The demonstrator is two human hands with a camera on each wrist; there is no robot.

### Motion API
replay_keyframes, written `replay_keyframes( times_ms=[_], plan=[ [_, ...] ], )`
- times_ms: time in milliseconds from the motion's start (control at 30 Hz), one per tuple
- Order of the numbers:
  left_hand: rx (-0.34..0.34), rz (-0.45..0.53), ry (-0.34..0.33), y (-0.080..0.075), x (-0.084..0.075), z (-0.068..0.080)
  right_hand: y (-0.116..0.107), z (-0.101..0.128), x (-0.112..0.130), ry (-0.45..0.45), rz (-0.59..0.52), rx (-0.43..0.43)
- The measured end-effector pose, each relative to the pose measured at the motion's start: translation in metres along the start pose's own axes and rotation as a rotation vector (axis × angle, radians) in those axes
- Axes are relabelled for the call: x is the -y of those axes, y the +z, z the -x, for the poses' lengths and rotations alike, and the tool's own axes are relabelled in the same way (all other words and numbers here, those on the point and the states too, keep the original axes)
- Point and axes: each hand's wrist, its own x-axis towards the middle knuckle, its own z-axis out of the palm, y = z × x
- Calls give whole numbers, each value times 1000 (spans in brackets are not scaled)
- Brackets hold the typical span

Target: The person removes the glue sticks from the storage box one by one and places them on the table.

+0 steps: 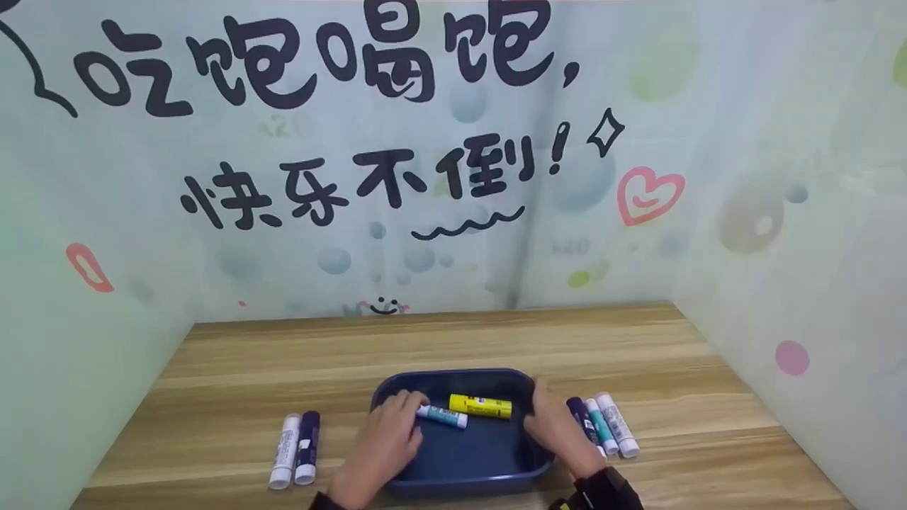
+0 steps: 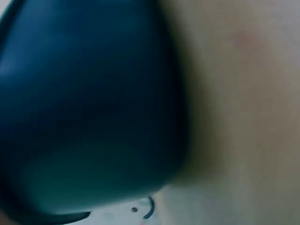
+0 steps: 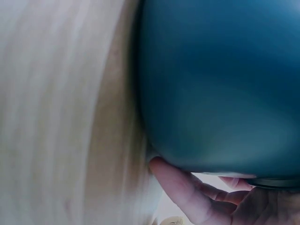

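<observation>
A dark blue basin (image 1: pixel 468 457) stands on the wooden table, its outer wall filling much of both wrist views. Inside it lie a yellow glue stick (image 1: pixel 480 406) and a white-and-teal glue stick (image 1: pixel 446 416). Reaching over the left rim, my left hand (image 1: pixel 386 432) holds the teal stick's white end; the fingertips are partly hidden. Only a sliver of skin shows in the left wrist view's lower corner. My right hand (image 1: pixel 556 425) grips the basin's right wall. In the right wrist view, its thumb (image 3: pixel 180 192) presses the outside and other fingers are near the rim.
Left of the basin lie a white glue stick (image 1: pixel 285 452) and a dark purple one (image 1: pixel 307 448). To its right, a purple stick (image 1: pixel 584 423), a teal stick (image 1: pixel 602 426) and a white stick (image 1: pixel 618 425) lie side by side. A printed curtain (image 1: pixel 453 269) hangs behind the table.
</observation>
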Motion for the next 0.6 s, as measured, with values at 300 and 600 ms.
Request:
replay_keyframes(
  times_ms=[300, 600],
  plan=[
    [270, -163, 31, 0, 0, 0, 0, -1, 2, 32, 10, 14],
    [327, -305, 46, -1, -4, -1, -1, -1, 1, 55, 6, 41]
  ],
)
